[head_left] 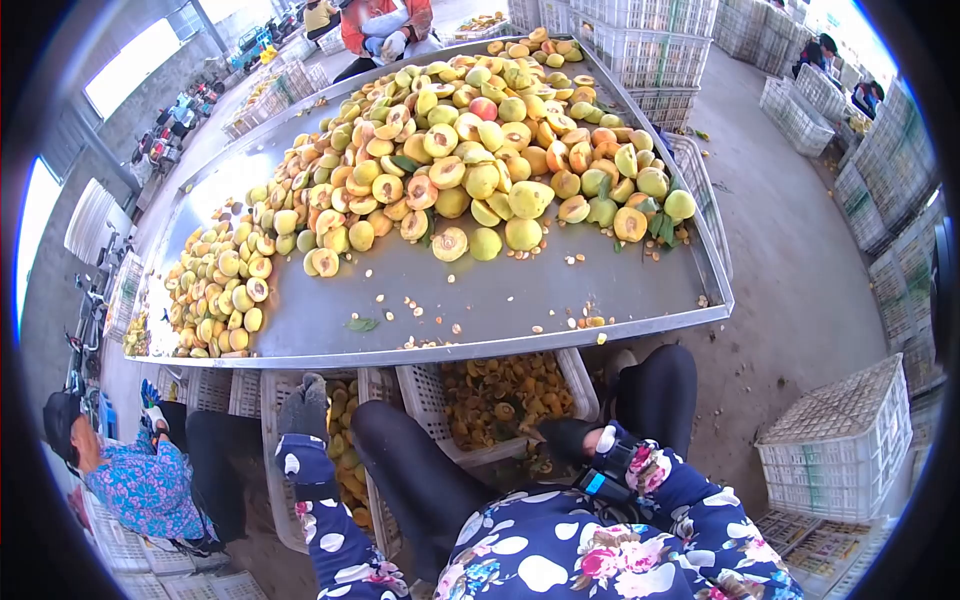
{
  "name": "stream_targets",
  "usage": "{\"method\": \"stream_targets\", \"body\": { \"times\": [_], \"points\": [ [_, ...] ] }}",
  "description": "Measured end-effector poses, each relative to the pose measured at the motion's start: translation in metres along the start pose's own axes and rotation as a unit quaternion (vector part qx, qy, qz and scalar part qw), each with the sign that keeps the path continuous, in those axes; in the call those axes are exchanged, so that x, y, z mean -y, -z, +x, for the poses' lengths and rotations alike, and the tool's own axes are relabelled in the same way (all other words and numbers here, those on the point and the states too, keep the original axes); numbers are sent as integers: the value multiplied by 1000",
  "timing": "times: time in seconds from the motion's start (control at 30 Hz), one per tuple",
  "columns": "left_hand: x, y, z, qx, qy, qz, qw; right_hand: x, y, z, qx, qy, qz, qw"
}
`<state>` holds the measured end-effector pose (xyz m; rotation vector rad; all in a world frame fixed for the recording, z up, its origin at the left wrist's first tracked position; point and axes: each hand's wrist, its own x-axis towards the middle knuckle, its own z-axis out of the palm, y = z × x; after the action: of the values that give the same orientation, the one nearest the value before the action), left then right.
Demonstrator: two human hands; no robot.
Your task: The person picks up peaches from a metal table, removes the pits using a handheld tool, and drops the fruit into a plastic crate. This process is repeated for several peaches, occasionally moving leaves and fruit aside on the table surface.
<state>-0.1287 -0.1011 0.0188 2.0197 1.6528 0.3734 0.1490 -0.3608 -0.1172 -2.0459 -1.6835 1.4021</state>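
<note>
Metal table (340, 300), piled fruit (482, 180), left hand (305, 405) and right hand (567, 438) near crates (424, 404)

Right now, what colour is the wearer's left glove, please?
The left glove is grey, clearest in the head view.

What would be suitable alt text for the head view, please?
Heaped fruit, many pieces halved, covers part of a metal table; below its near edge, the wearer's left hand and right hand are near plastic crates of fruit. A co-worker is at left.
</note>
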Motion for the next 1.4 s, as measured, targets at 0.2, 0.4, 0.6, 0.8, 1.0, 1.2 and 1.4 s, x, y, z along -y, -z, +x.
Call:
{"method": "stream_targets", "body": {
  "times": [0.2, 0.4, 0.6, 0.8, 1.0, 1.2, 1.4],
  "points": [
    [-28, -57, 98, 51, -103, -165, 980, 12, 5, 1, 17, 30, 60, 998],
    [-178, -156, 172, 50, -121, 133, 982, 10, 11, 0, 18, 42, 65, 997],
    [-181, -206, 177, 95, -144, -78, 982, -4, -3, 11, -26, 68, 88, 993],
    [-180, -130, 89, 265, -237, -295, 887, 24, 43, -31, -203, 223, 403, 864],
    [-160, -103, -12, 367, -253, -351, 823, 64, 107, -53, -168, 84, 625, 758],
    [-152, -119, -64, 323, -264, -322, 850, 86, 91, -58, -210, 89, 622, 749],
    [-152, -119, -82, 322, -219, -350, 852, 80, 79, -64, -226, 105, 626, 739]
  ]
}}
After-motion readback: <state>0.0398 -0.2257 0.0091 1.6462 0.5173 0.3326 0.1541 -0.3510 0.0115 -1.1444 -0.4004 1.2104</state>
